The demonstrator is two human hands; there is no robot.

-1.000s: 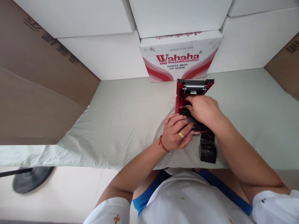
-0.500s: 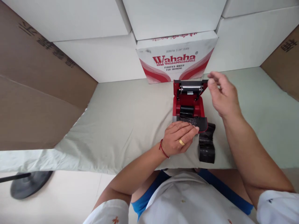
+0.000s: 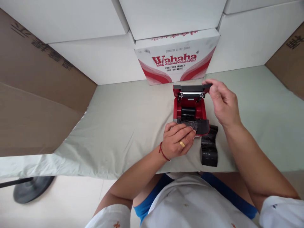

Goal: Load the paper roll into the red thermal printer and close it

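Observation:
A small red and black label printer [image 3: 175, 109] stands on the cloth with its lid [image 3: 192, 88] raised. Inside lies a black ribbon roll [image 3: 188, 112], and glossy black film runs from it over the front panel [image 3: 203, 126]. My left hand [image 3: 178, 139] lies at this front edge, its fingers pressed together on the film; the fingertips are partly hidden. At the lid's right corner, my right hand [image 3: 225, 103] grips the edge between thumb and fingers. A loose, wavy strip of black film [image 3: 209, 155] rests right of the printer's front.
A white and red Wahaha water carton [image 3: 175, 68] stands behind the printer, against white boxes [image 3: 99, 60]. Brown cardboard [image 3: 42, 101] rises at the left, with more cardboard [image 3: 289, 63] at the right. Pale green cloth [image 3: 118, 126] covers the table. A black round base [image 3: 33, 190] is on the floor.
My right hand has closed on the lid's corner, and the lid has tipped slightly downward. My left hand stays at the printer's front. The whole view has shifted a little.

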